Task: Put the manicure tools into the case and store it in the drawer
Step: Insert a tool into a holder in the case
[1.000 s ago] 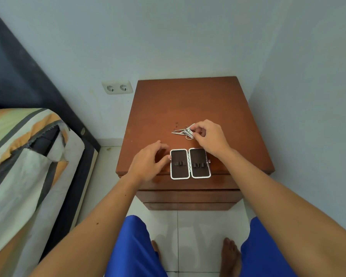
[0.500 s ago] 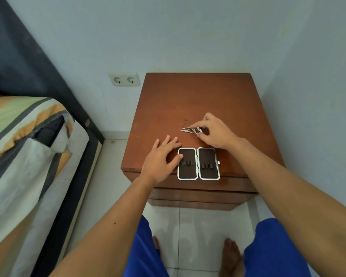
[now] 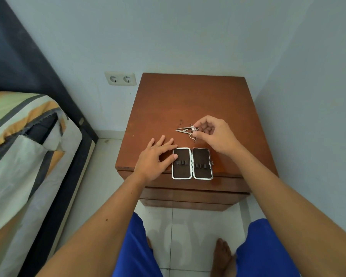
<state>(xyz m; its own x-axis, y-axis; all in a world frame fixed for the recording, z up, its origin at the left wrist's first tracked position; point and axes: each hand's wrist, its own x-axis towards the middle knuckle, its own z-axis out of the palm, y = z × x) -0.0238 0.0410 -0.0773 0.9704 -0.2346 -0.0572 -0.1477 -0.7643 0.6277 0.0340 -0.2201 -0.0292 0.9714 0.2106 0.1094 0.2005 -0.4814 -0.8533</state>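
Note:
A small manicure case (image 3: 192,163) lies spread flat near the front edge of the brown wooden nightstand (image 3: 190,104), its two dark halves framed in silver. My left hand (image 3: 155,159) rests flat beside it, thumb touching the left half. Just behind the case, my right hand (image 3: 213,134) pinches a small silver nail clipper (image 3: 195,129) between thumb and fingers. A bunch of silver manicure tools (image 3: 185,129) lies under it, thin points aimed left. The closed drawer fronts (image 3: 192,193) show below the top.
A bed with a striped cover (image 3: 22,148) and a dark frame stands at the left. A double wall socket (image 3: 120,78) sits left of the nightstand. Walls close in behind and on the right. My knees in blue shorts and bare feet are on the white tiles below.
My right hand has lifted and turned palm up, pinching the nail clipper above the bunch of tools. My left hand stays beside the case. The head camera has shifted slightly.

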